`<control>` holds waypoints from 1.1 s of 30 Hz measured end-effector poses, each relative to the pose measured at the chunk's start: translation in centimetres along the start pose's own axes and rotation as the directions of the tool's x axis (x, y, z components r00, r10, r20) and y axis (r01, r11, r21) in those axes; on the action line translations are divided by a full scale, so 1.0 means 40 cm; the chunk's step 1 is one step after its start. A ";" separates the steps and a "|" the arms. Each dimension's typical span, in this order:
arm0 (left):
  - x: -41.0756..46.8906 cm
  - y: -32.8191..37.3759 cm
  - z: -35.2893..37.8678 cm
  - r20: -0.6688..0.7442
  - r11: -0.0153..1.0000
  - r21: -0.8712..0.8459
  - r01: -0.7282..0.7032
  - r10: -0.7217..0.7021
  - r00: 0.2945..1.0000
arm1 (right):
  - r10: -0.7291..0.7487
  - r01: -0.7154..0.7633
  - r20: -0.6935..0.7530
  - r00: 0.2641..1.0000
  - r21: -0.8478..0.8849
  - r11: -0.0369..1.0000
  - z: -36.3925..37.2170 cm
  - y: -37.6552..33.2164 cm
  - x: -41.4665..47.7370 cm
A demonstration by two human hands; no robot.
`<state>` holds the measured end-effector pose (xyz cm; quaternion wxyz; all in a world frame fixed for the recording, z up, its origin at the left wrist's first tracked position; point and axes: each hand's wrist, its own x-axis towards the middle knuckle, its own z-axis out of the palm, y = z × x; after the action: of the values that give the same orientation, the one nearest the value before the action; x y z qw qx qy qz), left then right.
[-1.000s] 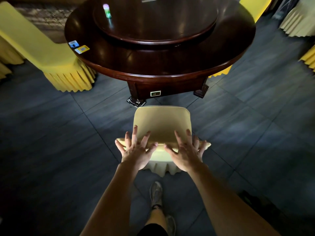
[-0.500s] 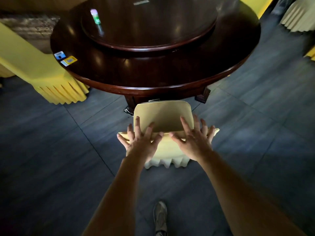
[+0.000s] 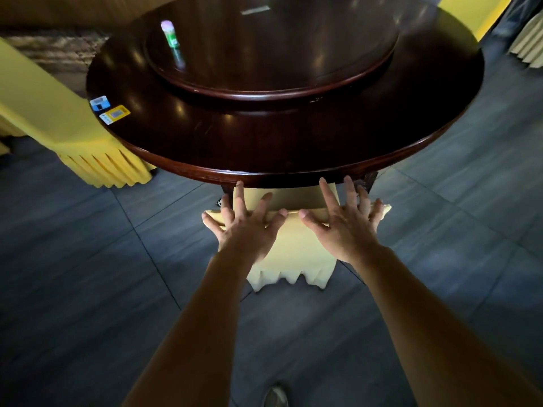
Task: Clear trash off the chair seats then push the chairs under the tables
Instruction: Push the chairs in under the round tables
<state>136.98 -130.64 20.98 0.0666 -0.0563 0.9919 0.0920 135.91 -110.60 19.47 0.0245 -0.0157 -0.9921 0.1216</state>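
Observation:
A chair in a pale yellow cover [image 3: 293, 251] stands in front of me, its back toward me. Its seat [image 3: 293, 198] is mostly hidden under the rim of the round dark wooden table [image 3: 264, 148]; no trash shows on the visible strip. My left hand [image 3: 244, 227] and my right hand [image 3: 343, 227] lie flat on the top edge of the chair's back. The fingers of both are spread and reach over toward the seat, and neither hand holds a loose object.
A raised turntable [image 3: 279, 54] on the table carries a small green bottle [image 3: 169, 33]. Two small cards [image 3: 108, 110] lie at the table's left edge. Yellow-covered chairs stand at the left [image 3: 58, 113] and far right [image 3: 470, 13]. Dark tiled floor surrounds me.
The chair has slid forward from open floor until its seat went under the table rim. Both hands stayed on its back and I stepped closer.

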 end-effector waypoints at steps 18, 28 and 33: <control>0.200 0.037 -0.010 -0.041 0.998 -0.067 0.007 -0.010 0.999 | -0.017 0.016 -0.039 0.999 -0.017 1.000 0.007 0.004 0.208; 0.205 0.033 -0.025 0.024 0.998 -0.056 -0.035 0.037 0.999 | 0.077 -0.077 -0.010 0.997 0.010 0.997 -0.001 -0.015 0.175; 0.164 -0.007 -0.049 0.141 0.986 0.020 -0.164 0.159 0.977 | 0.084 -0.078 0.200 0.976 -0.038 0.996 -0.020 -0.032 0.088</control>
<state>130.33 -131.93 21.91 0.1289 0.0320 0.9875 0.0853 132.40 -111.53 20.71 -0.0813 -0.0443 -0.9898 0.1085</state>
